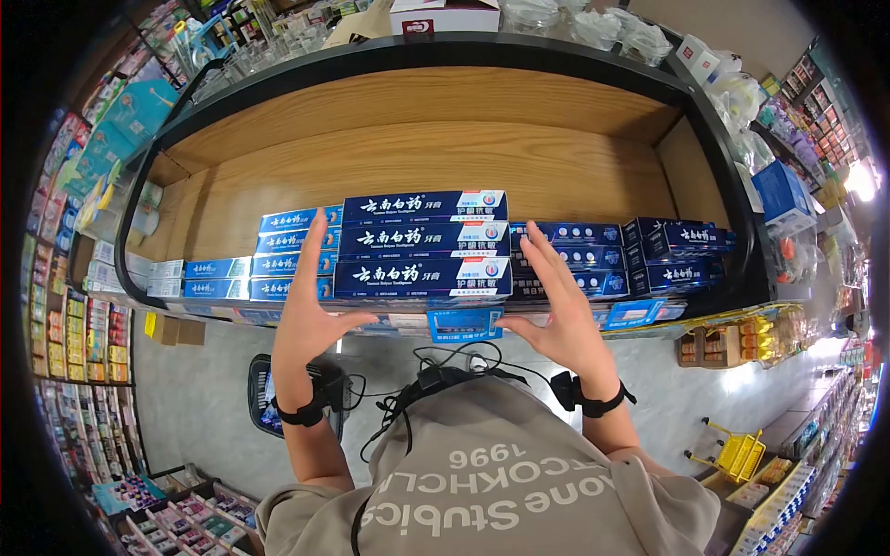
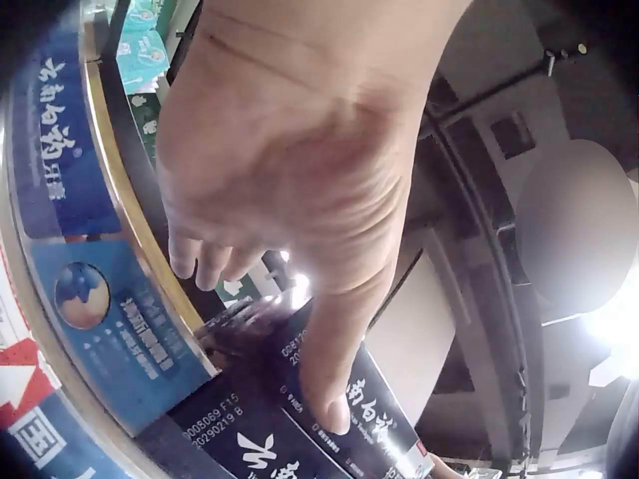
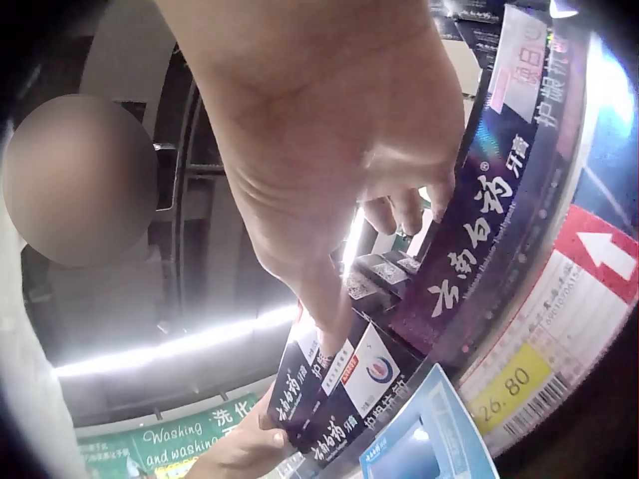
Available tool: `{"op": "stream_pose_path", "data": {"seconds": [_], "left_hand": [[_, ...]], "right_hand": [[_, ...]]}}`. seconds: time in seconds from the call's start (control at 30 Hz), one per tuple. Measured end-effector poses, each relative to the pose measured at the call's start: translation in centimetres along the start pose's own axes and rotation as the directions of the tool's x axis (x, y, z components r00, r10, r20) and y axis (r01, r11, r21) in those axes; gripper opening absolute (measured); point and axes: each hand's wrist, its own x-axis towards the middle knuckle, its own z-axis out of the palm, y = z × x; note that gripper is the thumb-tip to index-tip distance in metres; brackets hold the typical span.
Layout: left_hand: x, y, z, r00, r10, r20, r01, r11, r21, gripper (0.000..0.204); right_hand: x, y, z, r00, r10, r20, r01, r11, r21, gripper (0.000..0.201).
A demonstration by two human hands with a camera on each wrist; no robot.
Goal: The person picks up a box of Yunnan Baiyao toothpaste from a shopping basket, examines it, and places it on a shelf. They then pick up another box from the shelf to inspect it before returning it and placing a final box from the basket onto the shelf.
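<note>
Three dark blue toothpaste boxes lie stacked at the front of the shelf in the head view. My left hand is at the stack's left end, fingers straight and thumb spread toward the front. At the right end, my right hand mirrors it, fingers extended and thumb pointing inward. In the left wrist view, the thumb of my left hand lies across dark boxes. The right wrist view has the thumb of my right hand against the box ends. Exact fingertip contact is partly hidden.
Lighter blue boxes stand left of the stack, and more dark boxes stand to the right. A black rim frames the wooden shelf. Price tags line its front edge. A black basket and yellow cart are on the floor.
</note>
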Motion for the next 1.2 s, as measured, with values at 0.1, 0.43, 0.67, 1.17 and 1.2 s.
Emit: {"op": "stream_pose_path", "data": {"seconds": [0.1, 0.43, 0.67, 1.17, 1.2], "left_hand": [[-1.8, -0.3, 0.0, 0.997, 0.032, -0.064, -0.034, 0.999, -0.026, 0.13], [-10.6, 1.4, -0.7, 0.888, 0.001, -0.46, -0.091, 0.981, -0.174, 0.046], [-14.4, 2.4, -4.1, 0.726, -0.016, -0.687, -0.25, 0.925, -0.285, 0.027], [-42.0, -3.9, -18.3, 0.354, -0.238, -0.904, -0.153, 0.939, -0.307, 0.023], [-44.3, -4.3, -19.2, 0.326, -0.251, -0.911, -0.149, 0.938, -0.312, 0.022]], "right_hand": [[-0.5, 0.2, 0.0, 0.997, -0.043, -0.072, 0.046, 0.998, 0.037, 0.091], [-1.2, 2.2, 1.3, 0.918, -0.195, -0.345, 0.292, 0.922, 0.253, 0.05], [-3.6, 2.6, 4.3, 0.9, -0.107, -0.422, 0.306, 0.846, 0.438, 0.038], [-1.0, -14.5, 27.7, 0.983, -0.093, 0.16, -0.07, 0.617, 0.784, 0.013], [-0.8, -15.4, 30.3, 0.969, -0.1, 0.224, -0.109, 0.645, 0.757, 0.013]]}}
